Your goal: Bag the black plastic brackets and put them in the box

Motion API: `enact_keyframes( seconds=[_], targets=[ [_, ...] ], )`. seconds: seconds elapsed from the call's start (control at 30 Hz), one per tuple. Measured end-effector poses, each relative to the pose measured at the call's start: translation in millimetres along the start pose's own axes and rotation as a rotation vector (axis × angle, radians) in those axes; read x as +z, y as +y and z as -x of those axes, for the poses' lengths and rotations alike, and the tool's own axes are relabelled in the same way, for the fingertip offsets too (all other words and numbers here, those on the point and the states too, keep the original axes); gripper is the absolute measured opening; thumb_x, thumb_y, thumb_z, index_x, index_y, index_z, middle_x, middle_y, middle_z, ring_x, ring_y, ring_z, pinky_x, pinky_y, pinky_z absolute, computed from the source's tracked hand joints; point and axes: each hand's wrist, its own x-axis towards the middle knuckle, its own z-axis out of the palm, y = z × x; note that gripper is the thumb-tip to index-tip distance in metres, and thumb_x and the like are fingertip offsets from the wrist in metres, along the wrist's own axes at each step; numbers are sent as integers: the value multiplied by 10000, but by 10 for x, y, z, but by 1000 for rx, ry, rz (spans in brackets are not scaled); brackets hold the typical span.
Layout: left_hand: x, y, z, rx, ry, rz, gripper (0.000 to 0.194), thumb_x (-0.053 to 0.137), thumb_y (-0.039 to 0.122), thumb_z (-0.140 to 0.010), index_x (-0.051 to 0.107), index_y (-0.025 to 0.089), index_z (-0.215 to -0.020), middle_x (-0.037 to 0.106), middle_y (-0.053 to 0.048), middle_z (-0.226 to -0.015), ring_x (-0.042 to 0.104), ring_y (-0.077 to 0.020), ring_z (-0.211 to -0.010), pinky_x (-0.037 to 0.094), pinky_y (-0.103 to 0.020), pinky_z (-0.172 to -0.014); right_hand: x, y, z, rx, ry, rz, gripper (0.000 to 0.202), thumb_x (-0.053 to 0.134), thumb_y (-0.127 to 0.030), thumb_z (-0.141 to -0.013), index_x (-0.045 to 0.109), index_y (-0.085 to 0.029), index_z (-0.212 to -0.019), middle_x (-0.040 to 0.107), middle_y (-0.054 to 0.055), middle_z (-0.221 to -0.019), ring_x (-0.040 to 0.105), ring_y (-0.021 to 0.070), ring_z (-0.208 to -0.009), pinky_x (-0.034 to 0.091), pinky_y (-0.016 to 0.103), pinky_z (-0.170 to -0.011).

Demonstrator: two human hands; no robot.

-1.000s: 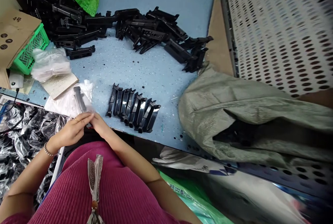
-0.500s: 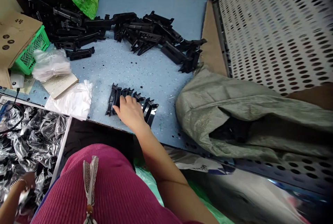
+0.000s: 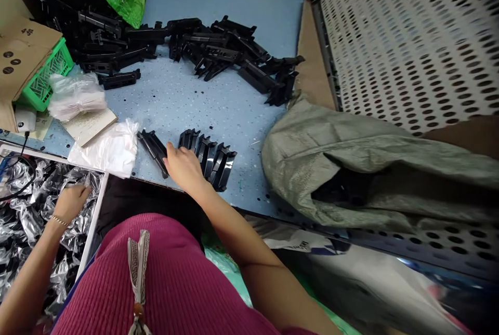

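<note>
My right hand (image 3: 183, 169) grips one black plastic part (image 3: 153, 152), tilted on the blue table (image 3: 175, 101) near the front edge. Just right of that hand stands a short row of similar black parts (image 3: 216, 161), side by side. My left hand (image 3: 73, 201), wearing a bracelet at the wrist, is over the crate of plastic-wrapped parts (image 3: 35, 220). Its fingers are bent together, and whether anything is between them is too small to tell. White plastic bags (image 3: 111, 148) lie between my two hands.
A long heap of black parts (image 3: 218, 47) spans the back of the table. At the left are a green basket (image 3: 49, 72), a cardboard box (image 3: 23, 54) and more clear bags (image 3: 78, 97). An open grey-green sack (image 3: 312, 148) lies at the right, beside a perforated panel (image 3: 413, 39).
My right hand has moved left, and one black part is now apart from the row, turned at an angle. My left hand has risen over the crate towards the table.
</note>
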Motion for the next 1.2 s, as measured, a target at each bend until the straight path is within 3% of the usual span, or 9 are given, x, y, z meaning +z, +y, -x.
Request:
enact_keyframes(
  seconds=[0.1,0.2,0.33,0.5,0.63,0.73,0.97,1.1,1.2],
  targets=[
    [127,547,-496,304,271,-6,271,558,328,-995,729,146,-1102,709,-167,-1205,662,-287,-1098,532,-408,-978,-29,106,9,90,46,-241,519,484,-246,-1025,484,-72,-1514,739,209,-1171,673,325,-1106,493,395,-910],
    [209,909,-890,382,361,-23,168,594,240,-949,720,130,-953,695,-199,-1126,642,-304,-1037,535,-428,-912,25,224,22,123,119,-672,477,539,-304,-995,553,-188,-1458,737,131,-1214,690,294,-1111,516,404,-944],
    [96,777,-1167,204,269,388,221,728,311,-836,624,175,-696,634,-56,-791,601,-189,-758,490,-315,-712,158,145,-54,59,52,-1496,338,643,-431,-926,663,-226,-1195,751,62,-1043,729,247,-1000,569,375,-864],
    [-139,492,-1179,57,23,808,279,750,416,-764,687,148,-808,648,-19,-699,575,-145,-619,455,-285,-618,304,-397,-356,10,-214,-2234,281,767,-439,-820,659,-218,-955,758,41,-934,752,236,-919,598,370,-846],
    [-240,493,-1031,309,272,419,95,598,180,-843,692,167,-843,732,-98,-928,689,-227,-909,566,-391,-861,451,-706,-476,151,-160,-2244,210,786,-307,-793,676,-210,-944,731,-8,-816,713,170,-808,576,271,-742],
    [-304,466,-987,427,311,14,349,463,45,-859,747,163,-1023,718,-148,-1166,664,-276,-1130,541,-463,-1029,531,-647,-321,141,-117,-2234,241,779,-327,-817,669,-224,-1006,707,-29,-797,669,138,-718,525,224,-615],
    [-365,550,-832,477,273,222,652,497,94,-912,437,155,-1558,512,-201,-1500,699,-158,-896,635,-340,-858,656,-438,4,113,-834,-2304,156,678,-268,-864,662,-124,-920,723,87,-770,514,95,-509,320,164,-371],
    [-272,821,-390,765,225,180,737,419,33,-949,287,245,-1642,487,-158,-1540,545,-239,-1394,512,-396,-1154,662,-633,-58,141,-640,-2293,129,711,-262,-862,646,-159,-906,675,28,-716,497,83,-494,340,149,-381],
    [-231,842,-181,813,208,191,768,471,41,-953,250,268,-1653,492,-156,-1536,517,-243,-1429,495,-388,-1174,602,-725,-24,99,-546,-2267,147,735,-281,-873,640,-176,-914,637,-1,-709,517,86,-514,382,151,-403]
  ],
)
